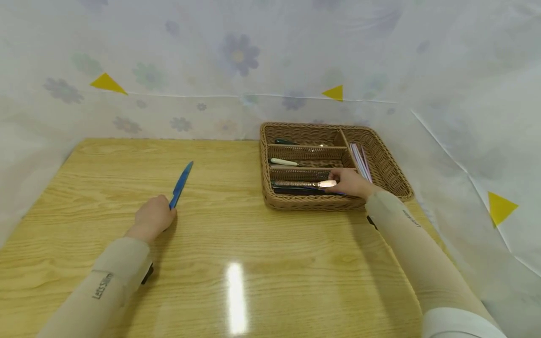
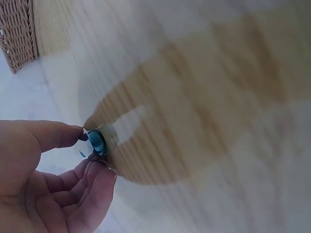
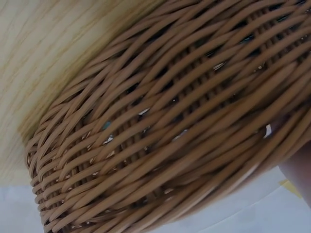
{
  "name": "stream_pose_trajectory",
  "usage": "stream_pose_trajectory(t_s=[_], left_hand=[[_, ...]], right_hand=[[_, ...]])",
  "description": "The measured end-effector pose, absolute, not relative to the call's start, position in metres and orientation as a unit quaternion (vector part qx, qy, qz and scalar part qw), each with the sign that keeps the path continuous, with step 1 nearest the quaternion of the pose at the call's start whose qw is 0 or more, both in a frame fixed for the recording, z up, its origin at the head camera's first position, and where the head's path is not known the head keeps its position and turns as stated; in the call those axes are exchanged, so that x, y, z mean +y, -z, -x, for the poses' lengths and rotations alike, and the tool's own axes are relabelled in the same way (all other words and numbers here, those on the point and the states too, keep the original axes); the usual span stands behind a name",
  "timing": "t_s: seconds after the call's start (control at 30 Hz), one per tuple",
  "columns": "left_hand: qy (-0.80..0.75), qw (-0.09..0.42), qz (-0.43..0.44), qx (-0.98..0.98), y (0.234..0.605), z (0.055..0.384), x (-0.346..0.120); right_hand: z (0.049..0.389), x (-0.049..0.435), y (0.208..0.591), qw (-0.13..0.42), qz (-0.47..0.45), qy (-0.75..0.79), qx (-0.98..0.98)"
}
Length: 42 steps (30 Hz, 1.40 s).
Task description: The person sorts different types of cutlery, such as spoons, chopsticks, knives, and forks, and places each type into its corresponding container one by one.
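In the head view, my left hand [image 1: 154, 216] grips a blue knife [image 1: 181, 183] by its handle, low over the wooden table, the blade slanting away from me. The left wrist view shows thumb and fingers pinching the blue handle [image 2: 97, 141]. My right hand [image 1: 348, 182] reaches into the front compartment of a wicker basket [image 1: 310, 205]. Its thumb and fingertips pinch the end of a cream-handled table knife [image 1: 327, 183] whose shiny blade lies along that compartment. Dark utensils [image 1: 300, 191] lie beside it. In the right wrist view the basket wall [image 3: 160, 121] hides most of that hand.
A white-handled utensil [image 1: 284, 162] lies in the middle compartment and a dark-handled one [image 1: 285, 141] in the back compartment. Several thin pale sticks [image 1: 360, 162] lean in the right compartment. Floral sheeting [image 1: 203, 61] stands behind the wooden table [image 1: 211, 225].
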<state>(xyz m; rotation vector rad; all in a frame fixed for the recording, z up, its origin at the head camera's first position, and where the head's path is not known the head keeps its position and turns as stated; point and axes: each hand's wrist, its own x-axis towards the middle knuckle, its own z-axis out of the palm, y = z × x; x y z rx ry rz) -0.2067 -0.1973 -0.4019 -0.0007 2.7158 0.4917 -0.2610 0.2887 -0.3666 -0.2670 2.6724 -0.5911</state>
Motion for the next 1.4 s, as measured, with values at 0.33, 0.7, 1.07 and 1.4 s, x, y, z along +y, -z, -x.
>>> stream_pose_trajectory(t_s=[0.33,0.7,1.07,1.4], left_hand=[[-0.179,0.198,-0.016,0.964,0.396,0.206,-0.193],[-0.17,0.214,-0.035,0.961,0.402,0.209,-0.196],[-0.252,0.214,-0.045,0.943,0.408,0.212,-0.204],[-0.451,0.293,-0.082,0.839,0.409,0.214,-0.203]], right_hand=[[0.262,0.287,0.37,0.197,0.094,0.189,0.957],[0.261,0.282,0.368,0.208,0.093,0.123,0.966],[0.257,0.279,0.361,0.117,0.082,0.051,0.988],[0.253,0.254,0.346,0.081,0.088,0.05,0.992]])
